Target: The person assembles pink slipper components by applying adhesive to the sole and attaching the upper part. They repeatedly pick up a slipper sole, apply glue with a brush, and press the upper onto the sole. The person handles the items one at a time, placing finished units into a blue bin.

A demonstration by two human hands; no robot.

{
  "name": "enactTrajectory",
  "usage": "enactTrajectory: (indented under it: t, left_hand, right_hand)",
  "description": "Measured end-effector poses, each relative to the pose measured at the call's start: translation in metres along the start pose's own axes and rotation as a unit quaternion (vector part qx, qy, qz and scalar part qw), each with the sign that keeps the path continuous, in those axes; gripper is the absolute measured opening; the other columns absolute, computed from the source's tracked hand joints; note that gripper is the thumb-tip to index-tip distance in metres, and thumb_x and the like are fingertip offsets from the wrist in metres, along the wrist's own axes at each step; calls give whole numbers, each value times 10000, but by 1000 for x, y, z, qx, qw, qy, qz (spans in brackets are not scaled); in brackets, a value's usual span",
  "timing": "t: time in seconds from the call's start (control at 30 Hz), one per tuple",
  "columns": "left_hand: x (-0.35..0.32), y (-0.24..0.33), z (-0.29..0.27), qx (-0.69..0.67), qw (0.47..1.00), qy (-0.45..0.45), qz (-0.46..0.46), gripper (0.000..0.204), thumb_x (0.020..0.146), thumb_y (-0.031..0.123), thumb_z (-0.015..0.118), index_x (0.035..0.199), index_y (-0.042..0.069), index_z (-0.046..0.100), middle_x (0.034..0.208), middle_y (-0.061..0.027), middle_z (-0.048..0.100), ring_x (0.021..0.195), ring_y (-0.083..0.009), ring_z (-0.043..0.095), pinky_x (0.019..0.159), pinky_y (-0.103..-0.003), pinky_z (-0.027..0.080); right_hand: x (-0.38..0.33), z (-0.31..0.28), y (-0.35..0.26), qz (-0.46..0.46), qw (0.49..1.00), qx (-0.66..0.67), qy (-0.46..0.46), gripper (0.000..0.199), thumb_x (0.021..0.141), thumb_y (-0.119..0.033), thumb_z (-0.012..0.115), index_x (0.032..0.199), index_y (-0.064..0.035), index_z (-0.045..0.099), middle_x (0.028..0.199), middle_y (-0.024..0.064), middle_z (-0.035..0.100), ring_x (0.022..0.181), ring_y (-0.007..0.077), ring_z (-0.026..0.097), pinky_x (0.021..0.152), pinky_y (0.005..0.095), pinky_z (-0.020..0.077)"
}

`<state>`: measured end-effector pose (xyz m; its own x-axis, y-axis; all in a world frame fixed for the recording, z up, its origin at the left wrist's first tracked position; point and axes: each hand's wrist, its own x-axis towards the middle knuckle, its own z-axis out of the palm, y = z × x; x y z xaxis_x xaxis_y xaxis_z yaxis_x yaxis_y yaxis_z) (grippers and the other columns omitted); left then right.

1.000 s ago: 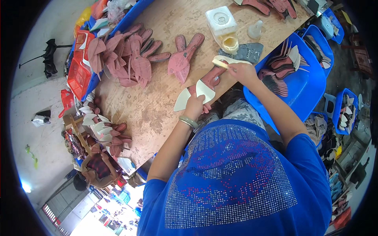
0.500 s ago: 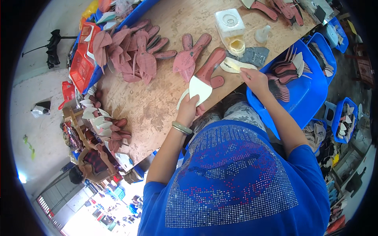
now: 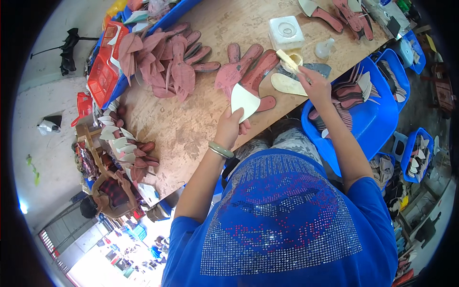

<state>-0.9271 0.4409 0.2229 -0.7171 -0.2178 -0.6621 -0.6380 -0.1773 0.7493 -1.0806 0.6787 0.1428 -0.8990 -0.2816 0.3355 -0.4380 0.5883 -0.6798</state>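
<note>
Near edge of the desk: the cream-tipped insole, gripped in the left hand's fingers. The right hand, fingers pinching the brush, has swung off the pale insole to the pot; brushing pauses, likely for a dip!

Over there the tan wooden table is mottled with brown blotches, flat dusty-pink insoles colour its left part, a pink shoe piece shows creamy white by its near edge, and a royal-blue cloth shirt glitters silver and pinkish red.
</note>
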Motion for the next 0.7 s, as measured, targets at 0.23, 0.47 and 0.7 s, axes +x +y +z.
enactTrajectory:
  t: [0.23, 0.47, 0.7]
  left_hand:
    - [13, -3, 2, -35, 999, 18, -5, 241, 940, 233, 459, 1034, 20, 525, 640, -64, 582, 459, -97, 474, 439, -224, 368]
    - [66, -23, -20, 244, 951, 170, 82, 280, 937, 200, 442, 1098, -25, 489, 746, -156, 633, 633, -248, 640, 522, -362, 494]
    - [91, 19, -11, 565, 793, 166, 157, 484, 896, 308, 552, 1251, 8, 415, 1035, -235, 599, 945, -388, 619, 768, -464, 518]
  right_hand:
    - [-40, 24, -36, -39, 986, 112, -118, 239, 830, -185, 689, 1034, -62, 700, 907, 109, 702, 768, 230, 671, 684, 318, 522]
    - [-42, 28, -46, 256, 836, 375, -308, 241, 855, -182, 674, 1037, -28, 705, 754, -35, 637, 598, 45, 510, 532, 217, 411]
    - [-41, 7, -37, 365, 817, 369, -251, 254, 851, -184, 679, 1056, -37, 705, 741, -41, 595, 596, 21, 416, 546, 192, 295]
